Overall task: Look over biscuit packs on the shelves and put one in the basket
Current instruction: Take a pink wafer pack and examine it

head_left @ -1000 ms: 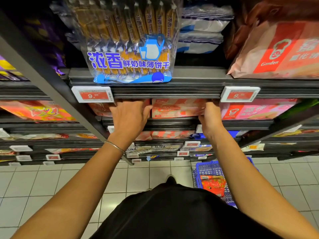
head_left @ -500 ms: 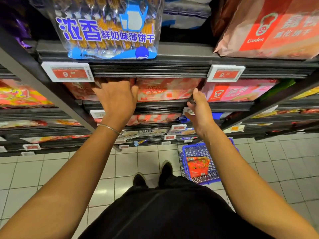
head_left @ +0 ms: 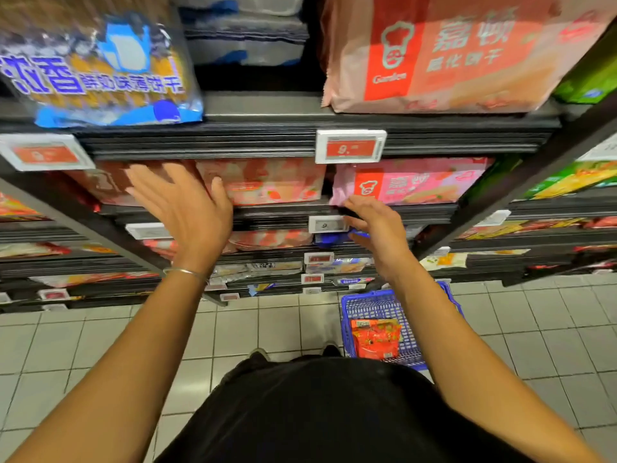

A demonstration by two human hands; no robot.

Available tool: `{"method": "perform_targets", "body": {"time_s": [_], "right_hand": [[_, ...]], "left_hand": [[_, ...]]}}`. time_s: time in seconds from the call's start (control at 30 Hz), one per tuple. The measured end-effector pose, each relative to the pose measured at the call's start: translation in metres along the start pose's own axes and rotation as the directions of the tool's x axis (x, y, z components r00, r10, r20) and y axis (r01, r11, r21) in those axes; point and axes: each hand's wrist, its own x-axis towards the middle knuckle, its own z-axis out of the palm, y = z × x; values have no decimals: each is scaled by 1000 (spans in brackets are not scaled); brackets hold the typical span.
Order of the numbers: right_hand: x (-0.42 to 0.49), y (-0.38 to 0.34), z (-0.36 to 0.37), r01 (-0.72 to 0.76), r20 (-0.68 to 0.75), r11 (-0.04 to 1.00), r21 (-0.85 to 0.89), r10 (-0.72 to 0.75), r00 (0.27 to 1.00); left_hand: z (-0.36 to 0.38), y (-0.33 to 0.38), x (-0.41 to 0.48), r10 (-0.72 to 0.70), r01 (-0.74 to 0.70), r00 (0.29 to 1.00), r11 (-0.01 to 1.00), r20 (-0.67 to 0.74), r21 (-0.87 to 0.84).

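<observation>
The red price tag (head_left: 350, 149) on the shelf edge shows a white "9."; the digits after it are too blurred to read. Right above that tag, the big salmon-pink pack (head_left: 467, 61) carries the brand "Garden" under a chef's-head logo on a red panel, with large characters 嘉顿 beside it and a smaller, smeared row beneath. Up and to the left of the tag, the clear blue pack (head_left: 100, 71) reads 香 and 鲜奶味薄饼干 in blue. Just below the tag, the pink pack (head_left: 407, 185) repeats the chef logo and 嘉顿. Lower still, a white tag (head_left: 328, 224) shows "9.".
</observation>
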Motion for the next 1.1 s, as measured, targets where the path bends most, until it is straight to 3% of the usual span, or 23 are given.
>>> {"method": "perform_targets", "body": {"time_s": [0.1, 0.2, 0.3, 0.47, 0.57, 0.87, 0.93, 1.03, 1.1], "right_hand": [[4, 2, -48, 20, -157, 994, 107, -3, 988], [11, -2, -85, 90, -310, 985, 145, -42, 950], [20, -7, -111, 130, -361, 984, 120, -79, 929], [23, -12, -127, 152, -397, 987, 51, -119, 910], [19, -14, -129, 175, -391, 984, 33, -148, 908], [22, -14, -137, 192, -303, 970, 147, -141, 943], [20, -11, -137, 180, -308, 971, 155, -126, 943], [19, -6, -138, 196, -342, 971, 139, -139, 929], [18, -2, -138, 216, -382, 970, 112, -158, 910]], "left_hand": [[15, 33, -43, 49, -70, 995, 961, -82, -269], [38, 70, -80, 205, -136, 975, 859, 89, -494], [56, 104, -89, 252, -75, 947, 776, 198, -626], [71, 132, -86, 98, 181, 934, 700, 344, -691], [78, 140, -90, 65, 259, 906, 696, 418, -670], [68, 150, -86, 113, 134, 928, 786, 354, -603], [61, 148, -88, 133, 151, 924, 733, 357, -663], [52, 144, -93, 224, 225, 891, 538, 395, -812], [48, 138, -96, 227, 222, 900, 496, 372, -840]]}}
